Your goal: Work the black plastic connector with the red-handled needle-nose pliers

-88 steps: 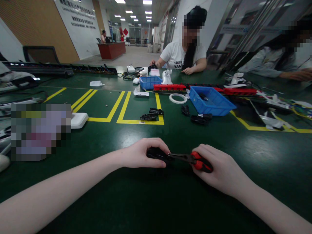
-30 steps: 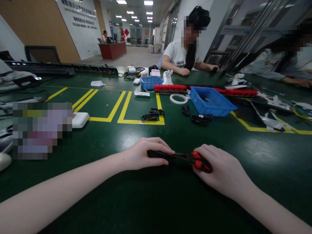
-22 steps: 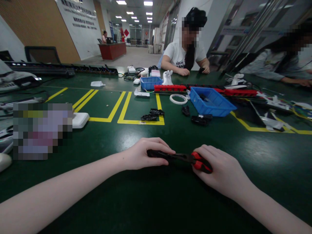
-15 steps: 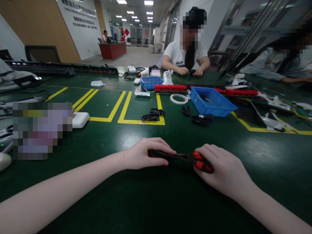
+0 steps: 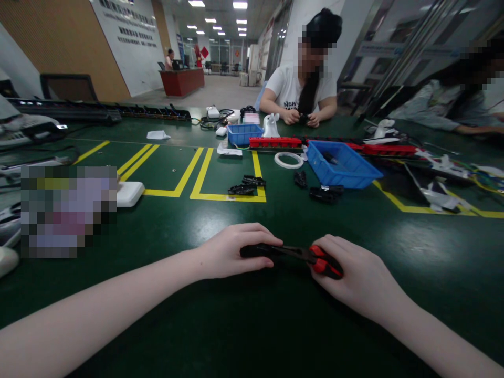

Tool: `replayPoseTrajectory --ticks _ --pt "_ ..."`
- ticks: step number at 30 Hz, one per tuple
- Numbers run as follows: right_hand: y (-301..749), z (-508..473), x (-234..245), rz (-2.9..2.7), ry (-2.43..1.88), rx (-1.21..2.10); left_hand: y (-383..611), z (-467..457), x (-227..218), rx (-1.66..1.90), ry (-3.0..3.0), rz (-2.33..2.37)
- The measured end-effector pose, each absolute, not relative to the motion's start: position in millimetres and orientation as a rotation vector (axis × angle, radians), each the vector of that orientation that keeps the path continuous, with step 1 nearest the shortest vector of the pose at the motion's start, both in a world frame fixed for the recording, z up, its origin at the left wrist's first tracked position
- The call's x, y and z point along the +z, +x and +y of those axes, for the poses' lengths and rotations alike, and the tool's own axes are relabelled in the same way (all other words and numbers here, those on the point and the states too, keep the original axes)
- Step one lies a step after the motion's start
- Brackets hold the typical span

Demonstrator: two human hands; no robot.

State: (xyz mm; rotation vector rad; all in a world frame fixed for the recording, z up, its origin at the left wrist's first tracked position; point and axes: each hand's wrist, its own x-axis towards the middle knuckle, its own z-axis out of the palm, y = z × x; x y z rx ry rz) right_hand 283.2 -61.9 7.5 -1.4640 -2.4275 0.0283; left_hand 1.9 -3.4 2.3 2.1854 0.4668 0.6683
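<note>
Red-and-black handled pliers (image 5: 323, 261) are gripped in my right hand (image 5: 356, 270), their jaws pointing left. Between the thumb and fingers of my left hand (image 5: 232, 252) is a dark, elongated black part (image 5: 255, 251). The jaws of the pliers meet the right end of this part; exactly what they grip is too dark to make out. Both hands are low over the green table (image 5: 189, 320). Beyond them lie several similar black parts, among them a pair (image 5: 246, 186) at a yellow-taped corner and a bundle (image 5: 326, 193) farther right.
A blue bin (image 5: 342, 165) stands ahead to the right, a smaller blue bin (image 5: 244, 134) behind it. A white ring (image 5: 289, 160) lies between. Red rails (image 5: 275, 142) cross the table. On the left is a white box (image 5: 130, 193). A person (image 5: 301, 92) sits opposite.
My hands and the pliers have shifted only slightly, the plier jaws tilting a little. Across the table, the person's hands have come closer together around a small dark item.
</note>
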Motion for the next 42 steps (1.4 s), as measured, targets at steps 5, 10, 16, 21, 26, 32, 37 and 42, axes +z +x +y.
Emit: replayPoseTrajectory --ticks 5,10,16,21,26,32,37,42 --pt "282 -61 6 -2.437 -1.457 0.007 2 -4 0 0.687 2.342 0.494" --pt "283 -61 6 -2.46 -1.428 -0.066 2 -6 -2 0.707 2.406 0.496" --pt "283 -61 8 -2.479 -1.389 -0.193 2 -5 0 0.659 2.34 0.482" --pt "284 -62 5 -2.46 -1.367 -0.212 2 -6 4 0.664 2.273 0.501" --pt "286 -62 3 -2.432 -1.336 -0.254 2 -7 5 0.643 2.207 0.528" --pt "288 -61 5 -2.446 -1.315 -0.327 3 -6 5 0.661 2.168 0.562" --pt "288 -61 5 -2.435 -1.33 -0.358 2 -7 7 0.631 2.138 0.601" --pt "288 -61 4 -2.453 -1.331 -0.334 3 -8 8 0.629 2.125 0.618"
